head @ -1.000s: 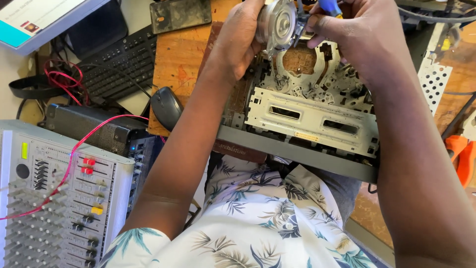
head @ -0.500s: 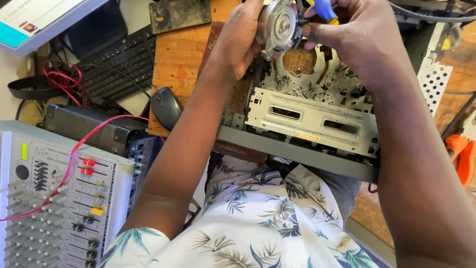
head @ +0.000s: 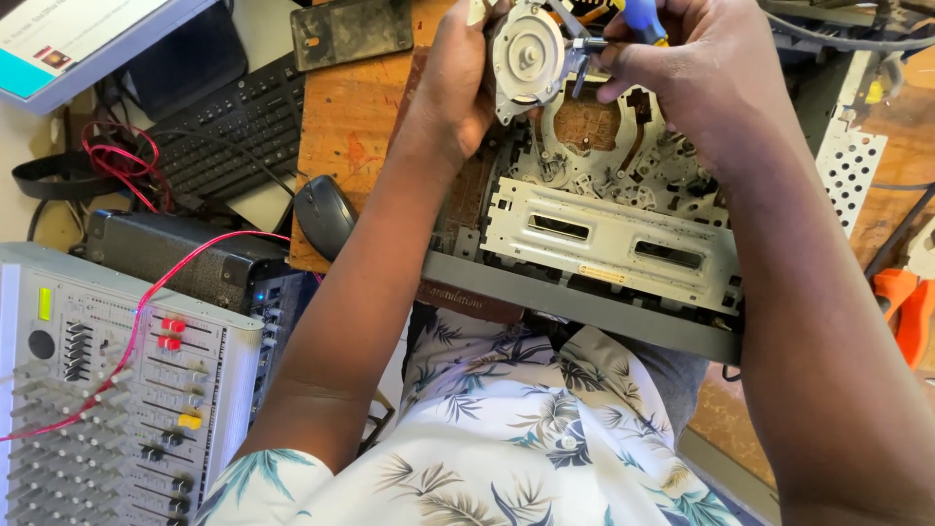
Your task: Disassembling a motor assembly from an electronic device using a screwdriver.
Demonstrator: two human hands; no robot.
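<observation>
**Working a round drum loose over an opened tape deck**

Nearest lies a grey audio mixer point(head: 107, 390), with a mouse point(head: 324, 216) and keyboard point(head: 229, 136) beyond it on the bench point(head: 346, 117). The opened deck point(head: 604, 244) rests at the bench edge. Above its far end, the left hand point(head: 463, 78) is closed around a round metal drum point(head: 526, 54). The right hand point(head: 696, 73) grips a blue-handled tool point(head: 645, 18), tip at the drum's edge. This looks like a loosening step; it calls for a steady drum and fine tip control.
</observation>
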